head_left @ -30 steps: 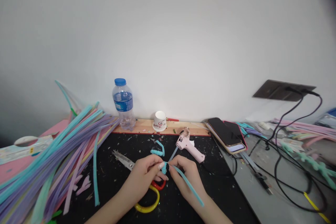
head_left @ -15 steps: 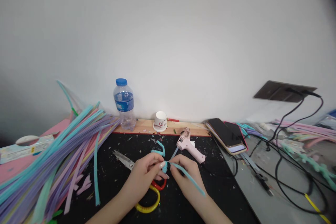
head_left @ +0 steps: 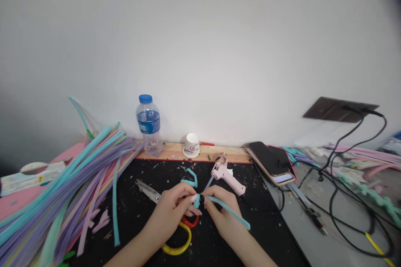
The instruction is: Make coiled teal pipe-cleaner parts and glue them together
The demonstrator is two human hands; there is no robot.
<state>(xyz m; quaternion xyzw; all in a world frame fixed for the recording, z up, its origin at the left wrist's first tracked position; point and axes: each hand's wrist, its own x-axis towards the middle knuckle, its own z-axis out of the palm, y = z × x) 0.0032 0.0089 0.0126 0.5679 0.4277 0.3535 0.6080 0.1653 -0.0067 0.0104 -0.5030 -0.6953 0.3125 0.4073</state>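
- Turquoise fuzzy stem at both hands' fingertips, above black mat, mid-front.
- Left hand: forearm in from lower left, back of hand up, thumb and fingers pinched closed on the stem's coiled end.
- Right hand: forearm in from lower right, fingers bent, thumb and index nearly closed, pinching the stem beside the coil; exact contact too small to tell.
- Stem's long axis: from coil, slants right and toward the person, slightly bowed, passing over right hand; free tip points at right wrist.
- Scissors partly under left hand, blades pointing far-left.
- Glue gun just beyond right hand, handle slanting near-right.
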